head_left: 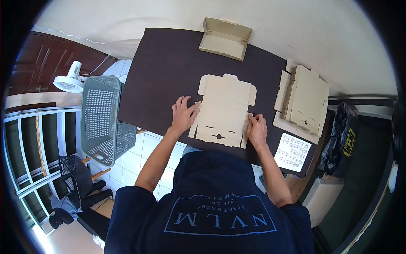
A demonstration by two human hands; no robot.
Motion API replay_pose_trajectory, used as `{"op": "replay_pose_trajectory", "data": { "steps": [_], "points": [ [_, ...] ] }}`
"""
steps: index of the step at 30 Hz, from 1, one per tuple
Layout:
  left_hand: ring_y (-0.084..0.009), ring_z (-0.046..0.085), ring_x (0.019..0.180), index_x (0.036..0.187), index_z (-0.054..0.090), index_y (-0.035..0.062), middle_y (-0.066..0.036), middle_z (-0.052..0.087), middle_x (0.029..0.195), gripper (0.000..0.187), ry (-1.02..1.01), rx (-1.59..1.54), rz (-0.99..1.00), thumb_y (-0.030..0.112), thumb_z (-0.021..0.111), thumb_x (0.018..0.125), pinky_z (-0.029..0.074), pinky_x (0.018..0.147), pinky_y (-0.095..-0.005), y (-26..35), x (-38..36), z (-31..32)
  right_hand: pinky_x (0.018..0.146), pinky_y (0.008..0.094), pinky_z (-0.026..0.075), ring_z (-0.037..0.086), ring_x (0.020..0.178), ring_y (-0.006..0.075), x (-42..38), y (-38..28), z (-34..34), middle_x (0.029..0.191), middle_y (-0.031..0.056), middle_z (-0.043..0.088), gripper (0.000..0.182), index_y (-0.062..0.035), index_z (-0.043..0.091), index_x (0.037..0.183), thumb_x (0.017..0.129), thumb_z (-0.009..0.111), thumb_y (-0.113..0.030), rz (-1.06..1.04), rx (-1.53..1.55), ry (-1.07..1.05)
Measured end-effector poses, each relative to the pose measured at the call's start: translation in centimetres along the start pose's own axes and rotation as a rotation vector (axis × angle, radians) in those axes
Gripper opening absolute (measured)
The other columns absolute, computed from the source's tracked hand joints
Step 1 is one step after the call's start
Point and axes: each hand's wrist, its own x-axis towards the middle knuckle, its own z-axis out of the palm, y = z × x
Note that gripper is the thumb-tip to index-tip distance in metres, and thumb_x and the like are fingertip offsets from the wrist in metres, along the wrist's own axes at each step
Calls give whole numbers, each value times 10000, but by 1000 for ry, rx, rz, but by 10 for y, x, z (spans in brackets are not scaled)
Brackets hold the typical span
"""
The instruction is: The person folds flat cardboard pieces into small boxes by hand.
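A flat, unfolded cardboard box blank (224,106) lies on the dark table (160,63) in front of me, its slots and round hole near my body. My left hand (185,113) rests at its left edge, fingers spread, with the fingertips on the side flap. At the right edge, my right hand (257,129) has its thumb and fingers pinched together on the side flap.
An open, folded cardboard box (226,39) stands at the table's back edge. Stacked flat blanks (308,99) lie at the right, beside a sticker sheet (292,152). Left of the table are a grey-green basket (100,122) and a white fan (69,81).
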Motion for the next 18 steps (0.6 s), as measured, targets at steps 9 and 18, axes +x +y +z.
{"op": "replay_pose_trajectory", "data": {
  "steps": [9,18],
  "points": [
    [-385,427,1338,1413,584,213,-195,489,1422,483,22,-316,-164,135,623,938,376,1035,-476,5,-4,-3,852,445,523,623,957,383,5,9,-28,1083,191,591,538,-64,585,1368,847,604,65,215,316,-132],
    [-297,450,1073,1272,665,190,-86,523,1079,447,-82,-218,4,39,644,852,349,919,-429,-7,-77,-9,769,381,513,606,839,282,-78,19,-8,990,109,563,362,-108,739,1159,820,709,14,-66,212,-73]
  ]
}}
